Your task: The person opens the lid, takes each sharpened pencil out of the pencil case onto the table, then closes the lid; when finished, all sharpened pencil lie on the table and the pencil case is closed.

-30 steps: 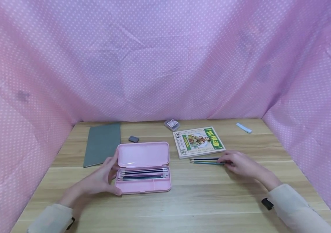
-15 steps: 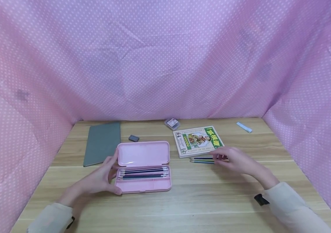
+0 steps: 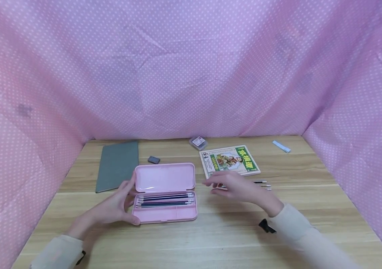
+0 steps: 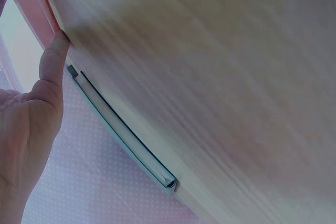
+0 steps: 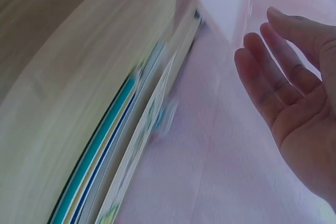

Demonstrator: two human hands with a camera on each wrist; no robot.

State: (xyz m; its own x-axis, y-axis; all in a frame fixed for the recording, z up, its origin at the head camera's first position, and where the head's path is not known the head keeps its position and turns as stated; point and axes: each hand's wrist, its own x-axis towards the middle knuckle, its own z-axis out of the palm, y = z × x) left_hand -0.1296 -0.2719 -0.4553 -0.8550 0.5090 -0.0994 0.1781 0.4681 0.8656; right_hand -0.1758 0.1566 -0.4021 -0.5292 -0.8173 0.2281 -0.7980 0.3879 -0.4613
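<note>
An open pink pencil case point(image 3: 155, 214) lies left of the middle in the head view, several dark pencils point(image 3: 165, 200) side by side in its rear compartment. My left hand point(image 3: 117, 207) holds the case at its left side, thumb at the front corner and index finger along the lid's edge. My right hand point(image 3: 236, 186) hovers empty with loosely bent fingers, just right of the case. Behind that hand, eraser-tipped pencils point(image 3: 260, 182) lie in front of a comic book point(image 3: 232, 160), their middles hidden by it. The right wrist view shows the same pencils point(image 5: 97, 156) edge-on, apart from my fingers.
A grey-green notebook point(image 3: 118, 166) lies at the left. Near the case's lid is a dark eraser point(image 3: 154, 160). A small clear box point(image 3: 198, 142) stands at the back, and a light blue strip point(image 3: 281, 147) at the back right. A pink dotted curtain point(image 3: 191, 74) surrounds the table.
My right hand has left the loose pencils and moved left toward the pencil case, uncovering their eraser ends. The pencils stay where they were; my left hand has not moved.
</note>
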